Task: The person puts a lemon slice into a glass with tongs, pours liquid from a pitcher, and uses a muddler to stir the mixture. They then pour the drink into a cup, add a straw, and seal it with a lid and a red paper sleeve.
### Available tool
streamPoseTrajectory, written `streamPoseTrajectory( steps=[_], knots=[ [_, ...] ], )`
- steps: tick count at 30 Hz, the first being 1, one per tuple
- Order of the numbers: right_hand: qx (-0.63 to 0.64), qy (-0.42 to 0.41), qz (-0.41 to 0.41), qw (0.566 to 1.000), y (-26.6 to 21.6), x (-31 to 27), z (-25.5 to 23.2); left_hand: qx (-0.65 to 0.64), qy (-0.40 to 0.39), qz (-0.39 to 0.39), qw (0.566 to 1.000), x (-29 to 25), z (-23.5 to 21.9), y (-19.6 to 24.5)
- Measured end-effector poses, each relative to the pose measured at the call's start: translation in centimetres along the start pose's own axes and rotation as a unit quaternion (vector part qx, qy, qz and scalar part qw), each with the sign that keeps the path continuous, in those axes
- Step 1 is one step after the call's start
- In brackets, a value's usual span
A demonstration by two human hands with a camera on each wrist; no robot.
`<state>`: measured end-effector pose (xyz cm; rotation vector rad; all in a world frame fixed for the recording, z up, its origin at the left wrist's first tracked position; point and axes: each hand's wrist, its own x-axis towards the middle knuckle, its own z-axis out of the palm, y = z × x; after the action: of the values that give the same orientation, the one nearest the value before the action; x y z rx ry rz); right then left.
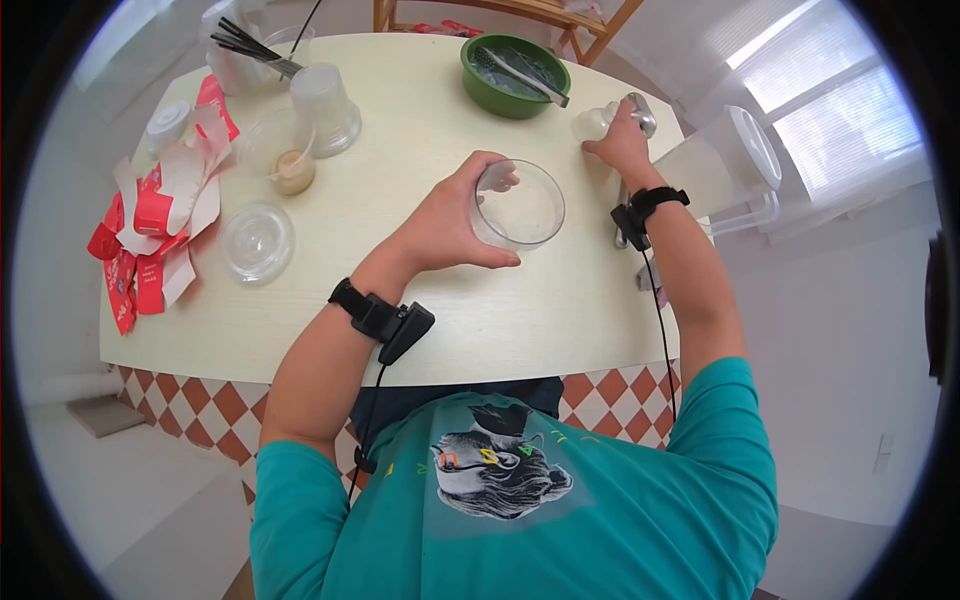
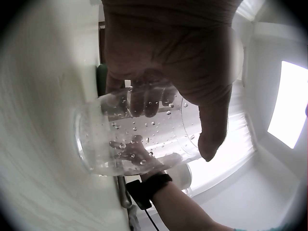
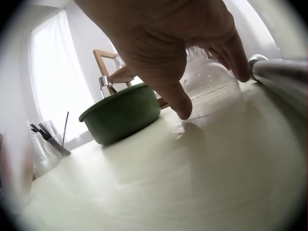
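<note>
My left hand (image 1: 440, 225) grips a clear drinking glass (image 1: 520, 212), thumb on the near side and fingers round the far side. Water drops dot the wall of the glass (image 2: 144, 132), and its base is close over the table. At the back right, my right hand (image 1: 625, 145) reaches over a clear rounded container (image 1: 592, 124), with thumb and fingers spread to either side. In the right wrist view the thumb and fingertips overlap the edges of this container (image 3: 214, 91). A shiny metal piece (image 1: 645, 118) is beside those fingers.
A green basin (image 1: 508, 100) holding a slotted spoon stands at the back. A large clear pitcher (image 1: 715, 160) is at the right edge. Leftward are torn red-and-white packaging (image 1: 165, 215), a round clear lid (image 1: 258, 243), a cup with brown contents (image 1: 293, 172), stacked cups (image 1: 325, 110) and black straws (image 1: 255, 48).
</note>
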<state>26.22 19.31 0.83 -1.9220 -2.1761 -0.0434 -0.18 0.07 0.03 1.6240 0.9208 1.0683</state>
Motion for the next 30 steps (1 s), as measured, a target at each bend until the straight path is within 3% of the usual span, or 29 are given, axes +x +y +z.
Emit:
streamPoseTrajectory(
  steps=[5, 11, 14, 17, 19, 20, 21, 23, 24, 26, 30],
  knots=[
    [-0.032, 0.011, -0.021, 0.999, 0.2, 0.2, 0.3, -0.001, -0.001, -0.001, 1.0, 0.0, 0.0, 0.0],
    [-0.061, -0.028, -0.009, 0.998, 0.5, 1.0, 0.2, 0.003, 0.0, 0.001, 1.0, 0.0, -0.1, 0.0],
    [-0.086, -0.088, 0.028, 0.992, -0.4, 0.8, -1.6, 0.006, 0.001, 0.005, 1.0, -0.1, 0.0, -0.1],
    [-0.149, -0.053, 0.017, 0.987, -1.5, -0.4, -4.6, 0.006, 0.002, 0.004, 1.0, -0.1, 0.0, -0.1],
    [-0.115, 0.078, -0.021, 0.99, -1.4, -0.8, -5.9, 0.007, 0.0, 0.002, 1.0, -0.1, 0.1, 0.0],
    [-0.114, 0.079, -0.019, 0.99, -1.5, -1.2, -6.8, 0.003, 0.002, -0.004, 1.0, -0.1, 0.1, 0.0],
    [0.007, 0.13, -0.01, 0.991, -1.5, -1.9, -7.6, -0.001, 0.005, -0.01, 1.0, -0.1, 0.1, 0.0],
    [0.229, 0.228, -0.021, 0.946, -2.5, -4.2, -9.5, 0.001, 0.005, -0.018, 1.0, -0.2, 0.0, 0.2],
    [0.23, 0.229, -0.018, 0.946, -2.7, -5.3, -10.1, 0.002, 0.007, -0.026, 1.0, -0.2, 0.0, 0.3],
    [0.391, 0.23, -0.056, 0.889, -2.8, -6.8, -10.6, 0.002, 0.008, -0.024, 1.0, -0.2, 0.1, 0.2],
    [0.472, 0.223, -0.084, 0.849, -3.5, -9.3, -10.1, 0.0, 0.012, -0.027, 1.0, -0.2, -0.1, 0.0]
  ],
)
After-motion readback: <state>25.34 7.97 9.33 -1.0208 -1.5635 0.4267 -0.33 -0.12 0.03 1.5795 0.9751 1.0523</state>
